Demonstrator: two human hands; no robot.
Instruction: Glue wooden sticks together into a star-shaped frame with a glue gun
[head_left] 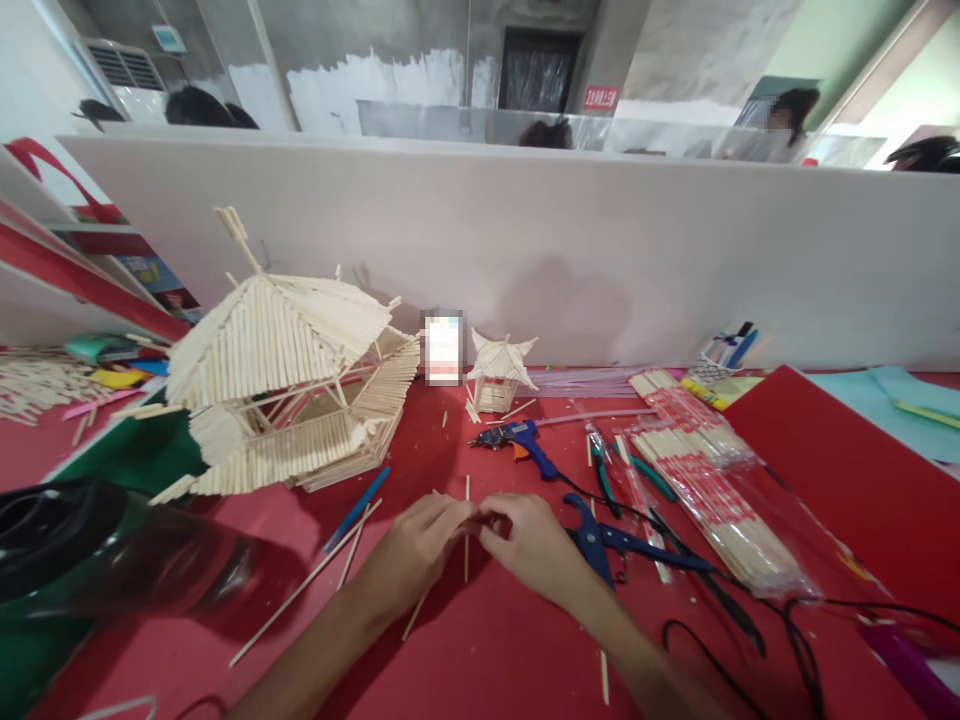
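My left hand (424, 540) and right hand (531, 545) meet at blurred fingertips; I can't tell their grip on the stick (467, 567). Toward the table's left, the picture's edge cuts off my blurred bottle (150, 555). Pixelation hides the upright panel's (444, 348) details.

The stick (467, 555) between the hands is thin, straight and pale wood. It points away from the person, its far end showing beyond the fingertips and its near end below them; its middle is partly hidden where the left hand (431, 535) and right hand (517, 540) meet. Whether it is pinched or lies on the red worktop (517, 655) cannot be told. A second pale piece (417, 614) slants out from under the left hand, its near end bare, angled toward the person's left. The rest of it is covered by that hand.
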